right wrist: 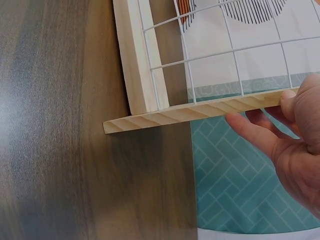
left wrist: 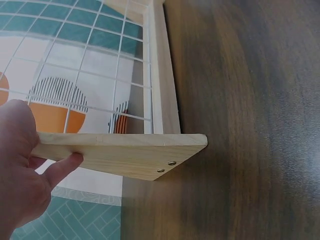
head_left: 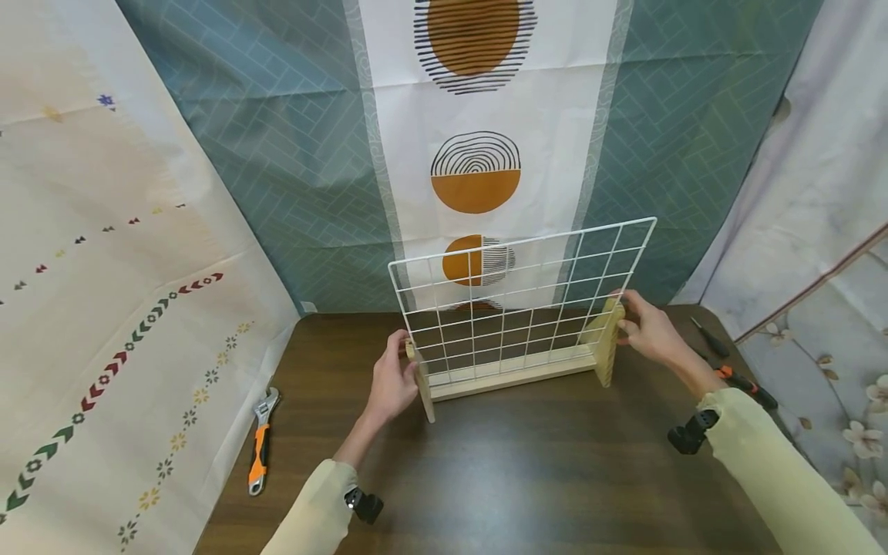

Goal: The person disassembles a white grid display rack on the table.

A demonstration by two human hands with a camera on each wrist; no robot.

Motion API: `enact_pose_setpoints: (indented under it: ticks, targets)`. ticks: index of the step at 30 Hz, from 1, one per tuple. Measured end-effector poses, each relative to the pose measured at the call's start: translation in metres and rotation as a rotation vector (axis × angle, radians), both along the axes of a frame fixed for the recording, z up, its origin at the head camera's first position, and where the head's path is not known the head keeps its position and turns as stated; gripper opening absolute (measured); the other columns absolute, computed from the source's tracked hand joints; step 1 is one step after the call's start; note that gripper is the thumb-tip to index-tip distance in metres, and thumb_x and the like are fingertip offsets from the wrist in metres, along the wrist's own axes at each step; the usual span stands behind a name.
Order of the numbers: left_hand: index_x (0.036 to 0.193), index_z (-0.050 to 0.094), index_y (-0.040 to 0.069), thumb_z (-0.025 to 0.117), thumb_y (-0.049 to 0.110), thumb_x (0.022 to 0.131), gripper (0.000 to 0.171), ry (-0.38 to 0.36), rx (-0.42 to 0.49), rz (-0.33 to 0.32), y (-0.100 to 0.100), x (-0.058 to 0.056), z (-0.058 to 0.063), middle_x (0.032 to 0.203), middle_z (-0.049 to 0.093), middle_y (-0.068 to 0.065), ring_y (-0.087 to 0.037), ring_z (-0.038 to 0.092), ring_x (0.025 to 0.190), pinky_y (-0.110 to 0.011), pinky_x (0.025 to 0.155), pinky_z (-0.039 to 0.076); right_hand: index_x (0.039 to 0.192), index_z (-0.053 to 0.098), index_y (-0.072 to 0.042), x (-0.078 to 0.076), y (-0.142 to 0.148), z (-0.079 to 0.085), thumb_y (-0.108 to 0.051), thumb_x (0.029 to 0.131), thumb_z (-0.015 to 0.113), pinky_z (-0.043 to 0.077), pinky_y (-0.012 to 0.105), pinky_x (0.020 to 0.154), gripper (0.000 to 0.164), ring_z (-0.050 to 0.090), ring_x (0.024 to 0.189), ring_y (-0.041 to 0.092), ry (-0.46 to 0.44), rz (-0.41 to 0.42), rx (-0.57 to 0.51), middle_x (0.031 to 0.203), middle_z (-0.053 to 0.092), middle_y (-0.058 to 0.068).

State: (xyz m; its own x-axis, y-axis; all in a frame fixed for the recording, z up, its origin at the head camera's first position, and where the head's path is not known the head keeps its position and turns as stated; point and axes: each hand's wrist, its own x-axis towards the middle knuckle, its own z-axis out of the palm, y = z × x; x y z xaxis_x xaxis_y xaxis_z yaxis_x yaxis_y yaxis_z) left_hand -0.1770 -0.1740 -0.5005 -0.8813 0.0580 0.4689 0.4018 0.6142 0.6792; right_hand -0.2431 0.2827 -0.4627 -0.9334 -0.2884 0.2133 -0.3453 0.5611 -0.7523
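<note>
A wooden rack stands on the brown table, with a white wire grid (head_left: 523, 241) rising between its two side panels. A pale wooden crossbar (head_left: 513, 377) joins the panels at the bottom. My left hand (head_left: 391, 383) pinches the upper part of the left side panel (head_left: 422, 385) between thumb and fingers. Two metal screw heads (left wrist: 172, 163) show on that panel's outer face in the left wrist view. On the other side, my right hand (head_left: 650, 331) grips the top of the right side panel (head_left: 607, 347), thumb and fingers on opposite faces.
An adjustable wrench (head_left: 260, 439) with an orange and black handle lies at the table's left edge. Near the right edge are a dark-handled screwdriver (head_left: 711, 338) and an orange and black handled tool (head_left: 748, 385). Patterned cloths hang behind and beside the table (head_left: 527, 478).
</note>
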Motion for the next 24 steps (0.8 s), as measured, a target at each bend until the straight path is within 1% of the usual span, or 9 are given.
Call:
enact_pose_setpoints:
  ticks: [4,7,10,13,19,24]
  targets:
    - [0.132,0.043,0.004,0.062,-0.019,0.082,0.059,-0.011,0.008,0.014,-0.002,0.006,-0.002,0.115,0.062,-0.020,-0.037,0.064,0.105,-0.051,0.089,0.050,0.144,0.035,0.003,0.001,-0.003,-0.001,0.015,0.097,0.045,0.058,0.044,0.070,0.049,0.055,0.111,0.056,-0.031,0.006,-0.002,0.126,0.051,0.039]
    - [0.133,0.043,0.004,0.062,-0.019,0.082,0.059,-0.009,0.014,0.016,-0.003,0.010,-0.003,0.115,0.061,-0.020,-0.037,0.064,0.106,-0.051,0.088,0.050,0.145,0.034,0.002,0.002,-0.004,-0.002,0.015,0.098,0.045,0.057,0.046,0.072,0.050,0.054,0.112,0.056,-0.046,0.010,-0.007,0.128,0.050,0.039]
    - [0.133,0.043,0.003,0.061,-0.018,0.082,0.058,0.000,0.016,0.014,-0.003,0.012,-0.003,0.116,0.061,-0.020,-0.037,0.063,0.106,-0.051,0.087,0.050,0.145,0.035,0.001,0.002,-0.004,-0.002,0.015,0.098,0.045,0.057,0.047,0.072,0.051,0.057,0.109,0.055,-0.041,0.004,-0.006,0.126,0.051,0.039]
    - [0.134,0.043,0.002,0.062,-0.018,0.083,0.058,0.013,0.012,0.013,-0.004,0.015,-0.002,0.116,0.061,-0.020,-0.037,0.063,0.106,-0.051,0.085,0.051,0.144,0.036,0.001,0.002,-0.005,-0.003,0.016,0.097,0.045,0.058,0.045,0.070,0.050,0.059,0.106,0.054,-0.033,0.005,-0.013,0.125,0.052,0.038]
    - [0.133,0.044,0.003,0.063,-0.019,0.081,0.060,0.056,0.007,0.018,-0.006,0.021,-0.004,0.114,0.061,-0.021,-0.038,0.064,0.105,-0.047,0.072,0.053,0.143,0.037,0.000,0.004,-0.009,-0.003,0.016,0.097,0.045,0.058,0.043,0.070,0.049,0.057,0.109,0.056,-0.027,0.015,-0.022,0.124,0.052,0.039]
    - [0.134,0.045,0.001,0.065,-0.019,0.080,0.061,0.078,0.008,0.022,-0.009,0.025,-0.007,0.115,0.062,-0.021,-0.038,0.064,0.105,-0.038,0.061,0.052,0.142,0.037,0.001,0.005,-0.012,-0.005,0.016,0.097,0.045,0.058,0.042,0.070,0.048,0.056,0.112,0.055,-0.026,0.013,-0.013,0.124,0.053,0.038]
